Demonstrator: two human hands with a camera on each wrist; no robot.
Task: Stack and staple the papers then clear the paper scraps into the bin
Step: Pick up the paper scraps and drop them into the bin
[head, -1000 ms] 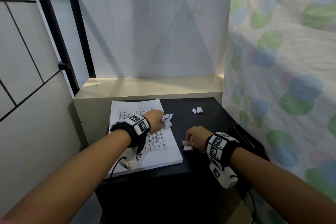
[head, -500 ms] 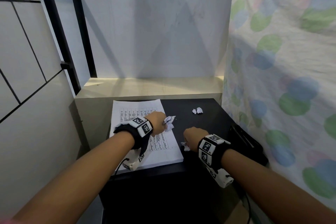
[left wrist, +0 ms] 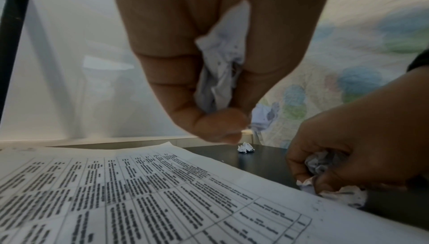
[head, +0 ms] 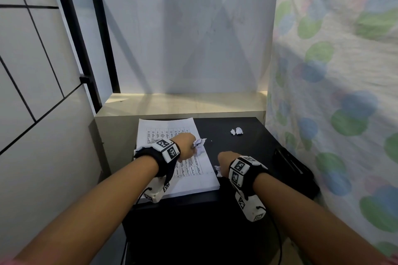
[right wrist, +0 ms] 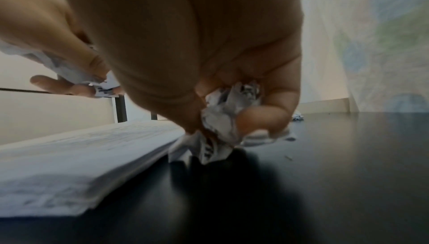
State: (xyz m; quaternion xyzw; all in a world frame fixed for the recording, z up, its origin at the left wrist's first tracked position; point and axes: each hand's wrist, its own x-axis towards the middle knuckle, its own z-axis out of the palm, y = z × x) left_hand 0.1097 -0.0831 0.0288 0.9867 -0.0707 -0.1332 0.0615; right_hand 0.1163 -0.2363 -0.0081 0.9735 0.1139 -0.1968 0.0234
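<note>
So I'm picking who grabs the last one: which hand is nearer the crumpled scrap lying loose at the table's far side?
Roughly level. The scrap lies beyond both: ahead-right of the left hand, ahead of the right hand.

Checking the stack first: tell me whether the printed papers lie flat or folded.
Flat: the printed papers lie spread in a squared stack on the black table.

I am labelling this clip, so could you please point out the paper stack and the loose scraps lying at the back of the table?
paper stack (head: 191, 180): head view, bare lower margin.
loose scraps (head: 237, 131): head view, middle of the pair.

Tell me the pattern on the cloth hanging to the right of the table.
Pale cloth with green and blue dots; clearest in the head view.
</note>
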